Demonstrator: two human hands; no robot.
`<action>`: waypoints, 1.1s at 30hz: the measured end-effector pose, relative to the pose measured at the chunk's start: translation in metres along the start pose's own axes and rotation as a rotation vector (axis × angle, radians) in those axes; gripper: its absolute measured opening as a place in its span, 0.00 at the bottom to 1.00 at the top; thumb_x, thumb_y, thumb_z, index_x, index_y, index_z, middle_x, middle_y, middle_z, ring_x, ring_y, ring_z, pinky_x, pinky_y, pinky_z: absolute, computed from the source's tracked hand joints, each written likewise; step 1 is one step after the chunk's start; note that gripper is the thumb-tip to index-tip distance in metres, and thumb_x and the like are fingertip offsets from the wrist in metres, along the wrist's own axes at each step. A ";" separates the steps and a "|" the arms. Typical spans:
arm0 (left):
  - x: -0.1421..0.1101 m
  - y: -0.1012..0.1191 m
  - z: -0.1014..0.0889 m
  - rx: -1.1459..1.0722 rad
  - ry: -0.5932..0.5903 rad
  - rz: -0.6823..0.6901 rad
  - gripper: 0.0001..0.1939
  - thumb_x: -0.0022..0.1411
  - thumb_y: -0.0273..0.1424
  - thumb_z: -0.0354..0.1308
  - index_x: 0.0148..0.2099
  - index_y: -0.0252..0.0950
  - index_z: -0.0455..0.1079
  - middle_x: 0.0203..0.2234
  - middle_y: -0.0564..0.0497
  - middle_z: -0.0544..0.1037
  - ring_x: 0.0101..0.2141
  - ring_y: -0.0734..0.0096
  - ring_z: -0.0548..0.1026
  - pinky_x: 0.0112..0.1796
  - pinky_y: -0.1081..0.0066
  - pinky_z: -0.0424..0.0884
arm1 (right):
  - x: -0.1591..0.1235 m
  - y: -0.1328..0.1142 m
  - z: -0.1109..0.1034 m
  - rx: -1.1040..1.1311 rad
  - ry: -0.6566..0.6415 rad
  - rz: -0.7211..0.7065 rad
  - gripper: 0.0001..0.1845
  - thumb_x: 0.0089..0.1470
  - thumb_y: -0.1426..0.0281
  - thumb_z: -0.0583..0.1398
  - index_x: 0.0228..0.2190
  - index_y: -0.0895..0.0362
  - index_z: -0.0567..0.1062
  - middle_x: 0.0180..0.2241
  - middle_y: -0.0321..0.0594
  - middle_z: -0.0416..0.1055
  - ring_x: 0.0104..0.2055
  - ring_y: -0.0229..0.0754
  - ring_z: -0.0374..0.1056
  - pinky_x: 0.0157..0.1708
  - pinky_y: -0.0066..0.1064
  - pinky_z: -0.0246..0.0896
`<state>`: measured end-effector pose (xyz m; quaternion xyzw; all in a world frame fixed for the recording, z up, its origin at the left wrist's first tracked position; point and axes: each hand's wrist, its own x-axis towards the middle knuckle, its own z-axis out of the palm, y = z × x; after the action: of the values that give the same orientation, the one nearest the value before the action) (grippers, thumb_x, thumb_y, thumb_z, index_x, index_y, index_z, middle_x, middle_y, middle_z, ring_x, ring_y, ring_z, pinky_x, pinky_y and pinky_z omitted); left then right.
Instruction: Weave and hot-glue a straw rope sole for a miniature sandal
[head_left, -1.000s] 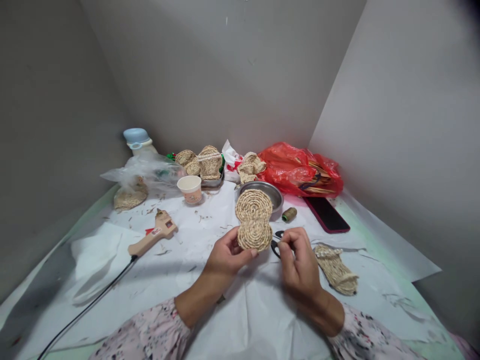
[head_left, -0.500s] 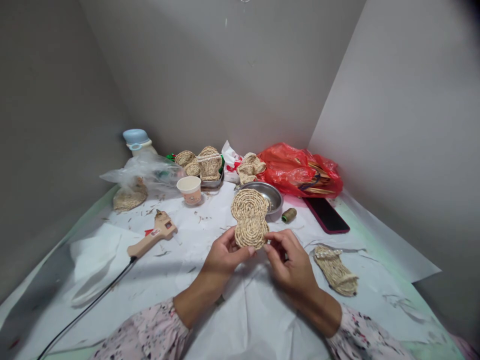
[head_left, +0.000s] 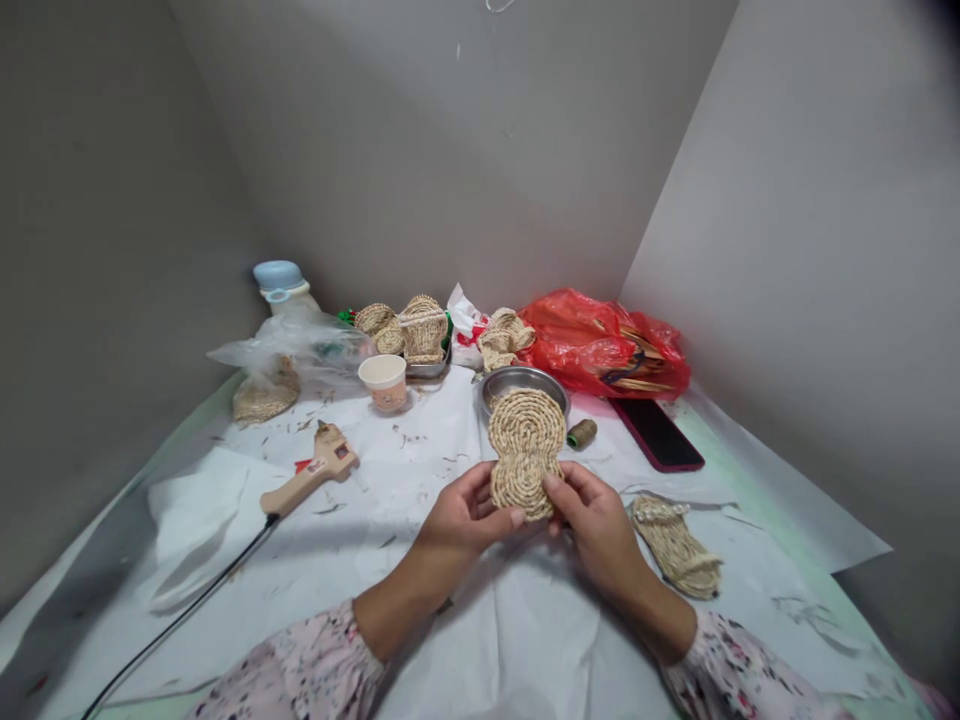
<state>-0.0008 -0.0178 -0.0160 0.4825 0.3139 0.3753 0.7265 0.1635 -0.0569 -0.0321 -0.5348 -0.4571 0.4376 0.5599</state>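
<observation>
A figure-eight-shaped woven straw piece [head_left: 527, 450], made of coiled braid in two joined rounds, is held upright above the paper-covered table. My left hand [head_left: 466, 510] grips its lower left edge, thumb on the front and fingers behind. On the lower right edge, my right hand [head_left: 589, 510] pinches it with the thumb on the front face. Behind its upper round stands a steel bowl [head_left: 491, 385], partly hidden. A small straw slipper-like piece [head_left: 677, 547] lies to the right of my right hand. A spool of olive thread [head_left: 582, 433] rests beside the bowl.
On the left lies a corded hot glue gun [head_left: 315, 472]. A paper cup [head_left: 384, 385], a clear plastic bag [head_left: 292, 340] and a blue-lidded bottle [head_left: 279, 278] stand farther back. At the back right are a red plastic bag [head_left: 585, 340] and a phone [head_left: 658, 433].
The straw piece has moved slightly right and down with both hands. My right thumb has shifted from its edge onto its front face.
</observation>
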 end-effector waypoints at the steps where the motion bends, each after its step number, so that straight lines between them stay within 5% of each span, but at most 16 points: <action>1: 0.000 0.000 -0.001 0.021 0.022 0.012 0.23 0.50 0.31 0.69 0.48 0.33 0.71 0.39 0.45 0.80 0.37 0.65 0.76 0.39 0.69 0.70 | 0.000 0.000 0.000 0.006 0.023 0.000 0.18 0.55 0.54 0.60 0.32 0.58 0.73 0.22 0.31 0.67 0.20 0.33 0.58 0.21 0.26 0.56; 6: 0.002 0.002 -0.004 0.129 0.122 0.067 0.14 0.57 0.39 0.63 0.36 0.32 0.74 0.27 0.49 0.78 0.28 0.69 0.73 0.35 0.70 0.68 | -0.001 0.002 0.001 -0.011 0.048 0.000 0.18 0.55 0.54 0.60 0.33 0.58 0.74 0.24 0.32 0.69 0.20 0.32 0.59 0.21 0.25 0.56; 10: 0.004 0.001 -0.007 0.056 0.133 0.036 0.15 0.53 0.37 0.67 0.38 0.31 0.77 0.33 0.44 0.81 0.35 0.63 0.76 0.41 0.66 0.70 | 0.000 0.002 0.004 -0.052 -0.053 -0.010 0.20 0.54 0.53 0.61 0.35 0.59 0.75 0.24 0.34 0.70 0.20 0.34 0.61 0.21 0.26 0.59; 13: 0.007 0.002 -0.011 -0.070 0.190 0.008 0.18 0.52 0.35 0.69 0.43 0.30 0.77 0.38 0.41 0.82 0.39 0.59 0.77 0.43 0.65 0.70 | 0.006 -0.001 -0.003 -0.174 0.011 -0.065 0.22 0.60 0.54 0.54 0.43 0.59 0.74 0.29 0.40 0.73 0.27 0.40 0.68 0.26 0.31 0.64; 17: 0.012 0.011 -0.018 -0.205 0.287 0.037 0.23 0.50 0.33 0.70 0.48 0.30 0.75 0.41 0.41 0.82 0.41 0.59 0.78 0.44 0.64 0.72 | 0.012 -0.004 -0.024 -0.757 0.007 -0.262 0.13 0.59 0.67 0.55 0.41 0.58 0.76 0.39 0.47 0.75 0.43 0.50 0.71 0.44 0.42 0.65; 20: 0.014 0.017 -0.021 -0.246 0.316 0.030 0.24 0.48 0.31 0.71 0.49 0.29 0.74 0.41 0.40 0.82 0.40 0.59 0.79 0.42 0.66 0.73 | 0.010 -0.004 -0.033 -1.197 -0.055 -0.266 0.13 0.55 0.73 0.57 0.42 0.57 0.76 0.41 0.50 0.74 0.43 0.54 0.71 0.42 0.44 0.66; 23: 0.015 0.018 -0.024 -0.259 0.312 0.027 0.23 0.48 0.30 0.71 0.47 0.28 0.74 0.40 0.40 0.82 0.38 0.60 0.80 0.41 0.66 0.74 | 0.007 -0.004 -0.031 -1.412 -0.125 -0.235 0.15 0.54 0.77 0.56 0.42 0.58 0.76 0.39 0.51 0.74 0.41 0.54 0.72 0.38 0.42 0.67; 28: 0.016 0.014 -0.026 -0.285 0.315 0.039 0.22 0.47 0.30 0.71 0.45 0.28 0.75 0.39 0.40 0.83 0.37 0.59 0.80 0.39 0.67 0.74 | 0.006 -0.012 -0.028 -1.461 -0.237 -0.133 0.23 0.53 0.80 0.53 0.50 0.57 0.73 0.39 0.51 0.74 0.40 0.55 0.73 0.35 0.41 0.67; 33: 0.018 0.015 -0.029 -0.340 0.392 0.079 0.21 0.47 0.28 0.71 0.45 0.29 0.75 0.36 0.43 0.83 0.35 0.63 0.80 0.36 0.71 0.75 | 0.003 -0.037 -0.044 -1.159 -0.185 -0.032 0.25 0.53 0.76 0.55 0.54 0.57 0.68 0.43 0.49 0.73 0.40 0.50 0.73 0.41 0.42 0.66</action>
<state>-0.0186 0.0148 -0.0132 0.2834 0.3619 0.5371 0.7073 0.2068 -0.0646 0.0047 -0.7062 -0.6769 0.1525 0.1405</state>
